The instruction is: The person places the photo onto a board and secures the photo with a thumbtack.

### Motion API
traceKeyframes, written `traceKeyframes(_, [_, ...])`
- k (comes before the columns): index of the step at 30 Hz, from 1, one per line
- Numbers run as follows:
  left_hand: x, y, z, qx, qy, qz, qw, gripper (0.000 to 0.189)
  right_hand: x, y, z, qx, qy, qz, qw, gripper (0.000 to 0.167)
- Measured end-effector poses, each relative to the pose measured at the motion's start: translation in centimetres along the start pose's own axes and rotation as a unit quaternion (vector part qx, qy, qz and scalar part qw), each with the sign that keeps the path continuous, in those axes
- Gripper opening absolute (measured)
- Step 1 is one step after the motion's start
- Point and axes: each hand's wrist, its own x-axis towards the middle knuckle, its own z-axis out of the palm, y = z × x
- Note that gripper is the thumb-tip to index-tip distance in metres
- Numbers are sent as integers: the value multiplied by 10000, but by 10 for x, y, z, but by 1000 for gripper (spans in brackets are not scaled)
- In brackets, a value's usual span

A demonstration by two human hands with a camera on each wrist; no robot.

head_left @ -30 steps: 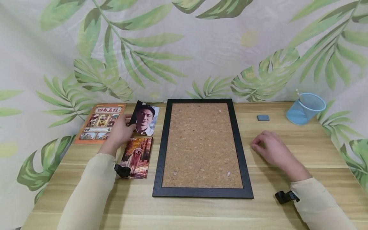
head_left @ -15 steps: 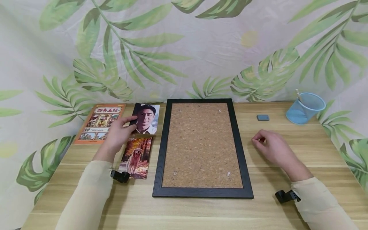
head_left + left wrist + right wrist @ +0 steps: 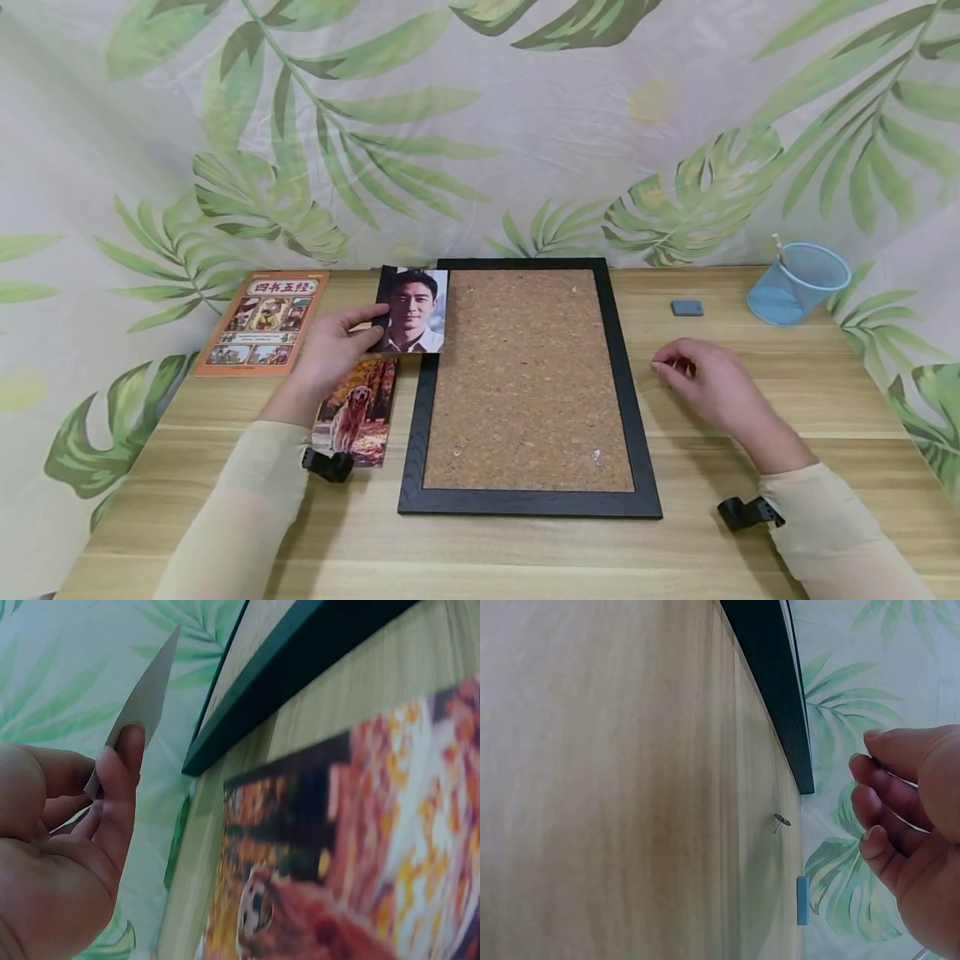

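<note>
Over the left bar of the black-framed corkboard (image 3: 528, 383), near its top, a portrait photo (image 3: 412, 308) raised off the table (image 3: 517, 558), pinched at its left edge between thumb and fingers of the left hand (image 3: 333, 350). Nearer, flat on the table and partly hidden by that hand, a dog photo (image 3: 356, 417); farther left, an orange booklet (image 3: 262, 325). To the right of the corkboard, the right hand (image 3: 716, 387), thumb and forefinger close together, other fingers curled; whether gripping something tiny, impossible to tell. In the right wrist view, a tack (image 3: 782, 820); beyond, a blue block (image 3: 687, 308), then a blue mesh cup (image 3: 780, 298) with a pale stick (image 3: 778, 247) inside.
</note>
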Motion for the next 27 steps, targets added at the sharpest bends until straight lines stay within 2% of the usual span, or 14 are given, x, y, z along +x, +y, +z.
traceKeyframes(2, [1,2,5,-98,-116,167,9997,52,0,-1,1,39,71,-104,9999,6])
traceKeyframes(8, [8,13,24,-478,-313,228,9981,52,2,-3,2,233,183,-144,9995,11])
traceKeyframes(20, [20,29,58,64,-570,330,9978,52,2,-10,4,467,651,-261,9964,5])
traceKeyframes(27, [27,38,73,213,-953,330,9947,55,3,-13,5,465,687,-338,9960,4])
